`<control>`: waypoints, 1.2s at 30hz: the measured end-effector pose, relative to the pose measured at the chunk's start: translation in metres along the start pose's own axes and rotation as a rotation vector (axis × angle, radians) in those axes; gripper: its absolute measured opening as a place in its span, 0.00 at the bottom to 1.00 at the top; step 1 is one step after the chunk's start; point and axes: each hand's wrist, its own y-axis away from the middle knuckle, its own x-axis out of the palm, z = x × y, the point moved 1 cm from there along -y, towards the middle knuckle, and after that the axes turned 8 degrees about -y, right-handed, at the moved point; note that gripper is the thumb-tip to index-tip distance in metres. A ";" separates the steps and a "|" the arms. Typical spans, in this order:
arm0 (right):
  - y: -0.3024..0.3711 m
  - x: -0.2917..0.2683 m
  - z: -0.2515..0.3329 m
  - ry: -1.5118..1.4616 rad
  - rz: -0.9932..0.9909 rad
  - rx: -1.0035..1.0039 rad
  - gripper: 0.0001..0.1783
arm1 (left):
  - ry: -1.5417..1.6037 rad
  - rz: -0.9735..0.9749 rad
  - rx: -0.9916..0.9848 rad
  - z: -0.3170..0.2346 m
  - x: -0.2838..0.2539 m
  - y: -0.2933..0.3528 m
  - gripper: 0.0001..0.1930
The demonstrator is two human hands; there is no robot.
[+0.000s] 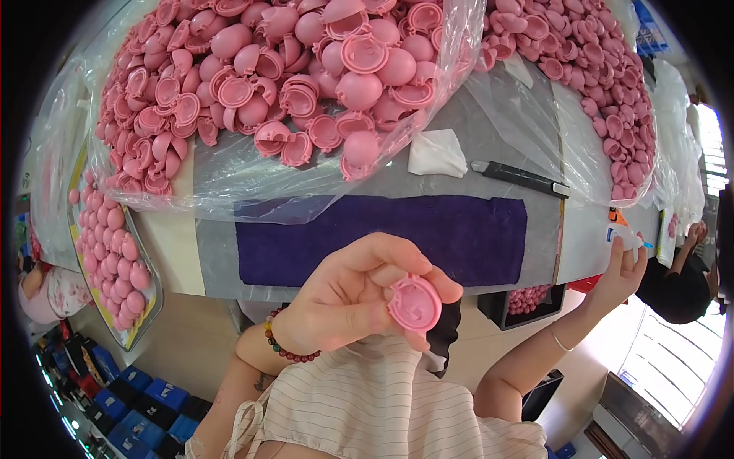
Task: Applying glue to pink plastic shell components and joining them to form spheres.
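Observation:
My left hand (344, 294), in front of my chest, pinches a small round pink plastic case (417, 304) between thumb and fingers. Its hollow inner side faces up, with a raised rim around it. Out at the right, my right hand (625, 268) is closed around a small white bottle (628, 239) with a blue tip; the fingers cover part of it. Beyond my left hand a dark purple cloth (367, 245) lies flat on the grey table. A large heap of pink cases (306, 92), many of them open, rests on clear plastic film farther back.
A black-handled cutter (524, 180) and a crumpled white cloth (437, 153) lie behind the purple cloth. Another pink heap (589, 84) is at the far right. At left stands a tray (159, 294) of closed pink cases. A black bin (501, 314) sits below the table edge.

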 end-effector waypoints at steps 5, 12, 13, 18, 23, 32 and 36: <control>0.000 -0.002 -0.003 0.108 -0.146 -0.158 0.27 | 0.041 -0.017 -0.010 0.001 0.001 0.001 0.16; 0.001 0.037 0.051 0.482 0.089 -0.796 0.13 | -0.706 -0.242 0.256 0.003 0.006 0.004 0.24; -0.005 0.051 0.057 0.503 0.243 -0.720 0.13 | -0.707 -0.293 0.249 0.004 0.006 0.004 0.25; -0.055 0.077 0.024 0.796 0.484 -0.603 0.11 | -0.625 -0.157 0.251 0.002 0.007 0.006 0.22; -0.067 0.085 0.019 0.641 0.570 -0.556 0.10 | -0.646 -0.170 0.228 -0.002 0.009 0.010 0.22; 0.072 0.080 0.099 -0.204 1.224 0.296 0.18 | -0.642 -0.142 0.248 -0.008 0.004 0.008 0.21; 0.077 0.081 0.093 0.108 1.081 -0.275 0.18 | -0.701 -0.241 0.217 -0.004 0.004 0.006 0.24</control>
